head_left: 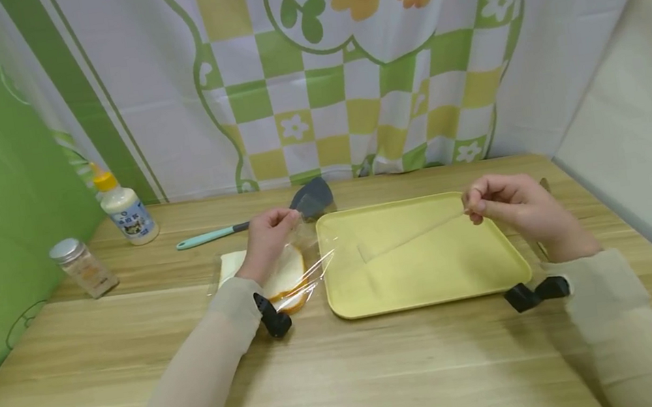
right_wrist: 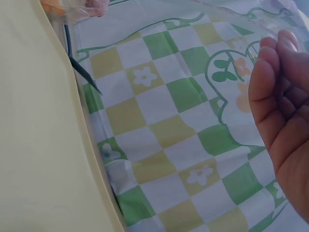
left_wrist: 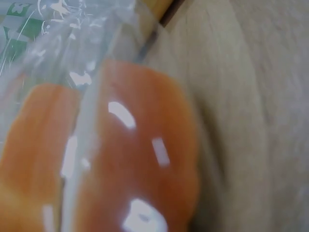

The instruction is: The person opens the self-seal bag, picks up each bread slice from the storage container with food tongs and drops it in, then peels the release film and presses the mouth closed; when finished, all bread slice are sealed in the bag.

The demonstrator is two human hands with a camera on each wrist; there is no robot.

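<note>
- We see bread slices [head_left: 289, 276] inside a clear plastic bag [head_left: 313, 275], lying on the bench just left of the tray; the left wrist view shows their orange-brown crusts through shiny film.
- Our left hand [head_left: 269, 242] is above the bread, its grip narrow, finger and thumb pinching gathered clear film.
- Our right hand [head_left: 515, 209] is over the tray's right side, its grip closed on one end of a thin, clear strip [head_left: 413, 234]. The strip slants down to the left; we cannot tell whether it is joined to the bag.
- The step in hand seems to be opening the bag. We would do well to hold the film steady at its mouth, put the strip aside, then spread the opening gently, without pressing on the soft slices.
- The yellow tray [head_left: 423, 287] lies between our hands, a handy spot to receive bread.
- Behind the bread lies a spatula [head_left: 312, 200] with a turquoise handle.
- Farther left stand a yellow-capped squeeze bottle [head_left: 132, 216] and a silver-lidded jar [head_left: 87, 270], both well apart from the work on the wooden bench [head_left: 385, 374].
</note>
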